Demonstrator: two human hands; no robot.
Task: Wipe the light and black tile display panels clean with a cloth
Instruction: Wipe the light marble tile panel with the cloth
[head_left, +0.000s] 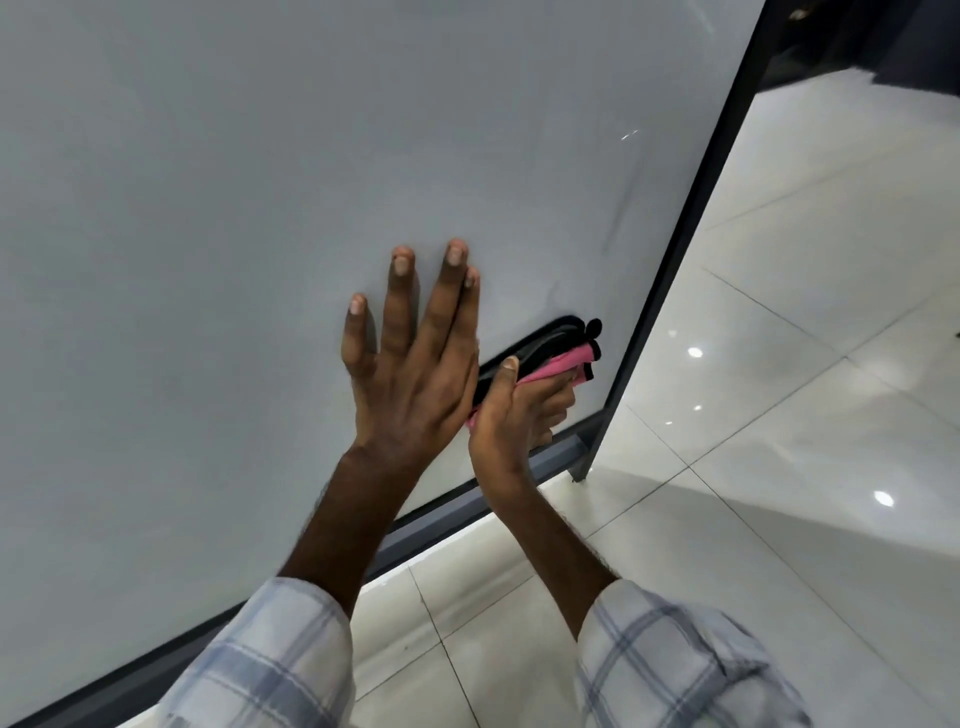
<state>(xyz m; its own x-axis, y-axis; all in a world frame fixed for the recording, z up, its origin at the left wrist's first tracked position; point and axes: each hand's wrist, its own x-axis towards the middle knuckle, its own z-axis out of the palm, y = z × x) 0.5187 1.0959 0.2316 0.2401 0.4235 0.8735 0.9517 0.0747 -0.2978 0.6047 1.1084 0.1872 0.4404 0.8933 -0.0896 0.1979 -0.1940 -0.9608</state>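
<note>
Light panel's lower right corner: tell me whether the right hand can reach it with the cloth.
Probably yes. The right hand grips the cloth near that corner, only bare light panel lies between, and the left hand rests flat on the far side.

Your floor (779, 519) is shiny white tile. The dark frame (583, 460) of the light panel (260, 208) stands on it, on the left.
</note>
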